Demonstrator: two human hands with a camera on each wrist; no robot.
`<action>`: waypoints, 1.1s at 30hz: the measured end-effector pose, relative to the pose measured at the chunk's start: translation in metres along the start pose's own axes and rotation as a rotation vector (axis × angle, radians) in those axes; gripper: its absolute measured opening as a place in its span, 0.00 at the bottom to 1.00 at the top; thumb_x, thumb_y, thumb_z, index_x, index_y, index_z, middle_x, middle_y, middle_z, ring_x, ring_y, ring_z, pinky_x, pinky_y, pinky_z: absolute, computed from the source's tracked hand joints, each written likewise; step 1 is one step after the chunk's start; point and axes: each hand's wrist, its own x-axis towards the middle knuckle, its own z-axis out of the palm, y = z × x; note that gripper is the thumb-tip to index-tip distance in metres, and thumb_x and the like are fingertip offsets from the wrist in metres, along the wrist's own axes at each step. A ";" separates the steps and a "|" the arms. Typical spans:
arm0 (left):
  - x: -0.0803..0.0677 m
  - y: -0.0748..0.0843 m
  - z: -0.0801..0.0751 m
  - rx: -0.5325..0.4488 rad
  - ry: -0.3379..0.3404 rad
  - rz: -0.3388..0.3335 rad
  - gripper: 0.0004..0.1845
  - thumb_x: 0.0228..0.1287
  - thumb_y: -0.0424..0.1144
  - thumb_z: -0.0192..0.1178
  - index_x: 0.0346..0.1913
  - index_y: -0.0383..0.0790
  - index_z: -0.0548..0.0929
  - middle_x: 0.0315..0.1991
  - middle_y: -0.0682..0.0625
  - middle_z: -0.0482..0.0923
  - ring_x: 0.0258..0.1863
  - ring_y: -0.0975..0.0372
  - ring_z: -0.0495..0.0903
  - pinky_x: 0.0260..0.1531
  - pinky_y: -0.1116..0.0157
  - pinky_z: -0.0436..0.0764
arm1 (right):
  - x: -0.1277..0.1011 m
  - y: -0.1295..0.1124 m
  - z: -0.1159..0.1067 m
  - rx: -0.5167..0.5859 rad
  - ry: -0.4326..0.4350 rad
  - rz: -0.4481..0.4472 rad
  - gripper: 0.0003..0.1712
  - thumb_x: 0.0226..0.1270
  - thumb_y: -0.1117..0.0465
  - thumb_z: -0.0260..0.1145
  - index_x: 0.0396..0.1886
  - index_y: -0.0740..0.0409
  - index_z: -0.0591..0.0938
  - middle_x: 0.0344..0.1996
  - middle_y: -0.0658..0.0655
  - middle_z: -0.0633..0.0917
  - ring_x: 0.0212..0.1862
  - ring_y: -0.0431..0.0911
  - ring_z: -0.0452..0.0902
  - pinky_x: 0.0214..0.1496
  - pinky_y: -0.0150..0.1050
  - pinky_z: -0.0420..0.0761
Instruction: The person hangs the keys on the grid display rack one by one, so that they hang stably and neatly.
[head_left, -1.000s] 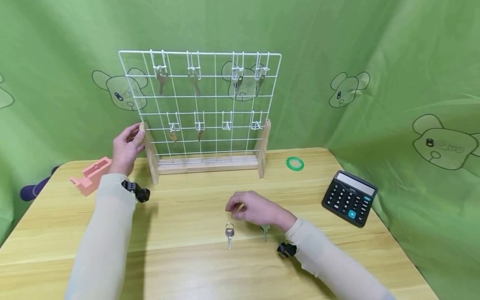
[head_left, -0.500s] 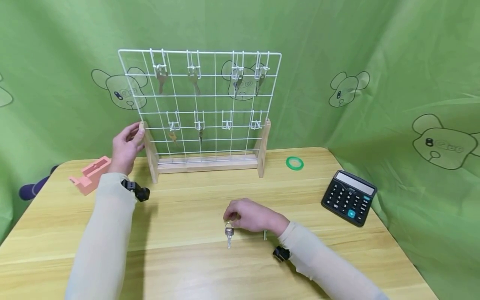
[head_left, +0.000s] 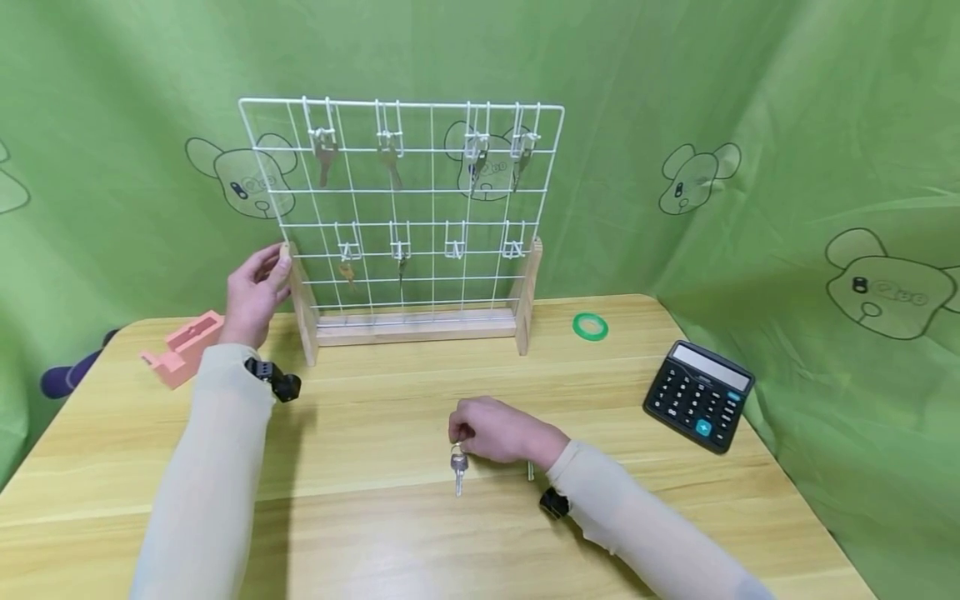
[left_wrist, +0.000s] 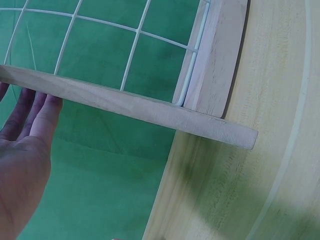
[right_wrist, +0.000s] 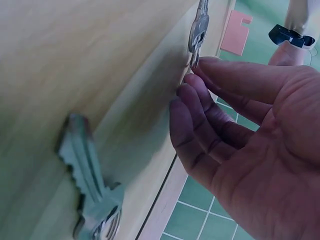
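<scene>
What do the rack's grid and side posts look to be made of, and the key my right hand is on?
Grid: thin metal wire, apparently coated white, going by its even glossy white lines. Side posts: pale unfinished-looking wood with visible grain; the left hand rests against one. Key: silvery metal, with dull reflections, on a ring that the right hand pinches with its fingers.

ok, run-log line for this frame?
left hand: holds rack post | right hand: pinching silver key on table | second key: untouched
</scene>
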 end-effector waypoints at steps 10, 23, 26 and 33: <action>-0.001 0.000 0.000 0.013 0.001 0.009 0.29 0.69 0.45 0.60 0.70 0.42 0.69 0.67 0.39 0.65 0.64 0.51 0.68 0.60 0.64 0.76 | 0.006 0.001 0.003 -0.024 -0.007 -0.005 0.14 0.60 0.72 0.65 0.21 0.51 0.77 0.21 0.44 0.74 0.28 0.37 0.69 0.28 0.28 0.74; 0.000 0.001 0.003 0.013 -0.002 0.012 0.29 0.69 0.45 0.60 0.70 0.42 0.70 0.67 0.40 0.66 0.63 0.51 0.69 0.59 0.66 0.77 | 0.000 0.006 -0.003 0.165 -0.003 -0.037 0.09 0.61 0.73 0.65 0.30 0.53 0.81 0.25 0.44 0.79 0.30 0.37 0.73 0.33 0.29 0.81; -0.001 0.001 0.004 0.011 0.001 0.010 0.28 0.69 0.45 0.60 0.70 0.42 0.70 0.66 0.40 0.66 0.63 0.51 0.69 0.60 0.65 0.77 | -0.004 0.006 -0.006 0.234 0.008 -0.044 0.08 0.63 0.73 0.65 0.33 0.55 0.81 0.28 0.46 0.80 0.32 0.38 0.75 0.36 0.30 0.82; -0.001 -0.001 0.002 0.017 0.006 0.008 0.29 0.69 0.45 0.60 0.70 0.42 0.69 0.66 0.40 0.66 0.63 0.51 0.69 0.59 0.67 0.77 | -0.007 0.004 -0.014 0.295 0.040 -0.065 0.06 0.66 0.70 0.67 0.37 0.56 0.84 0.34 0.51 0.83 0.36 0.38 0.77 0.41 0.30 0.83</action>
